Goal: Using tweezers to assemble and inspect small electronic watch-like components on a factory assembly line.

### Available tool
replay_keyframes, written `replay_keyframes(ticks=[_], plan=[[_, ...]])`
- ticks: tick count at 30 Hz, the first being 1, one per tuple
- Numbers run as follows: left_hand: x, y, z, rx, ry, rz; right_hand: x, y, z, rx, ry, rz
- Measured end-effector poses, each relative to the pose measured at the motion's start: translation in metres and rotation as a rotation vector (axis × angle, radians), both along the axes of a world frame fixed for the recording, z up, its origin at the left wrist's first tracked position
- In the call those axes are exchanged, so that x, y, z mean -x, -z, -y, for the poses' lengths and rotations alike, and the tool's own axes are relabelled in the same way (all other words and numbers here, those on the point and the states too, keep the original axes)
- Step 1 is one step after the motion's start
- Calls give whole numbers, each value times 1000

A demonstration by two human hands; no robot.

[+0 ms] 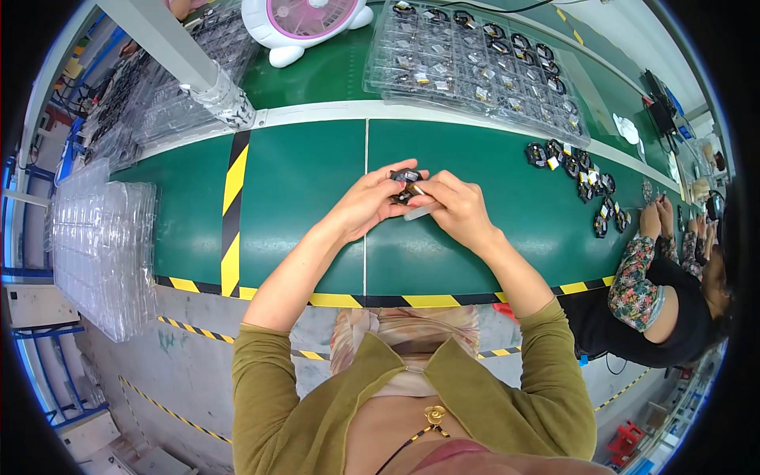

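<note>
Over the green table [301, 245], my left hand [366, 202] has its fingers wrapped round a small round black electronic part [405, 175]. My right hand [461, 207] is closed in a pinch at the part's near right side. From beneath its fingers sticks out a pale, translucent strip [419, 211]. A small brownish piece shows between the fingertips, too small to make out. Both hands meet at the part, and the fingers hide much of it. Off to the right lie several similar black parts [584, 188] with white and yellow bits on them.
Clear compartment trays [475, 67] holding parts lie beyond the table's back rail. A white and pink fan [286, 57] stands to their left. Stacked clear plastic trays [103, 245] are at the left end. A co-worker [661, 309] sits at the right, hands over the table.
</note>
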State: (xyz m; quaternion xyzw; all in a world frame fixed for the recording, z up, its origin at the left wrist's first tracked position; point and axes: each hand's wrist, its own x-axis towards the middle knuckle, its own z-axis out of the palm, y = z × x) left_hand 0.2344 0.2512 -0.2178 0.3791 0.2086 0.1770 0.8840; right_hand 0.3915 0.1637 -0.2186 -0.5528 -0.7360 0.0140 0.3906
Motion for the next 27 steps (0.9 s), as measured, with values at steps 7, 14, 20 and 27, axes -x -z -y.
replay_keyframes(ticks=[7,14,20,27], plan=[[4,-10,6,-137,56,59,12,-6,9,-15,156,-304],[0,0,10,-718,-124,-402,9,-10,1,185,198,-851],[-1,-11,19,-765,-186,-314,2,-13,7,631,45,-1050],[-1,-6,21,-916,-229,-232,4,-20,10,625,29,-1203]])
